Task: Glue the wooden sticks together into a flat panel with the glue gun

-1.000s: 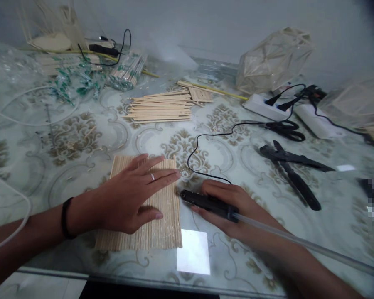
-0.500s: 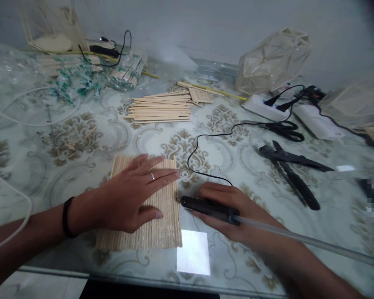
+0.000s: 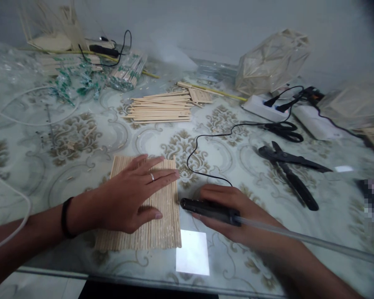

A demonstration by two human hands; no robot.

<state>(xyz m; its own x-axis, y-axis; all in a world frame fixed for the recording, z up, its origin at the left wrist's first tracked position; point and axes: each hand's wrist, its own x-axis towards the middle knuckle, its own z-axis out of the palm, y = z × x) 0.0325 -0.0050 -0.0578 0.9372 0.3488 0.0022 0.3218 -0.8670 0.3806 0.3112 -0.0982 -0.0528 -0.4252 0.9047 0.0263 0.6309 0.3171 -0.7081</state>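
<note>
A flat mat of thin wooden sticks (image 3: pixel 166 224) laid side by side lies near the table's front edge. My left hand (image 3: pixel 127 197) rests flat on it, fingers stretched out, a ring on one finger. Just right of the mat, my right hand (image 3: pixel 233 211) grips a black glue gun (image 3: pixel 210 209) lying low over the table, its tip pointing at the mat's right edge. A clear glue stick (image 3: pixel 299 238) sticks out of the gun's back. A thin black cord (image 3: pixel 202 143) runs from the gun toward the far right.
A loose pile of wooden sticks (image 3: pixel 162 109) lies mid-table. Black scissors (image 3: pixel 283 129) and black cutters (image 3: pixel 291 170) lie to the right, near a white power strip (image 3: pixel 262 109). A geometric stick frame (image 3: pixel 272 62) stands behind. Packed sticks (image 3: pixel 126 74) and white cable (image 3: pixel 6 120) sit left.
My right hand with the glue gun has slid slightly down along the mat's right edge. My left hand has stayed flat on the mat.
</note>
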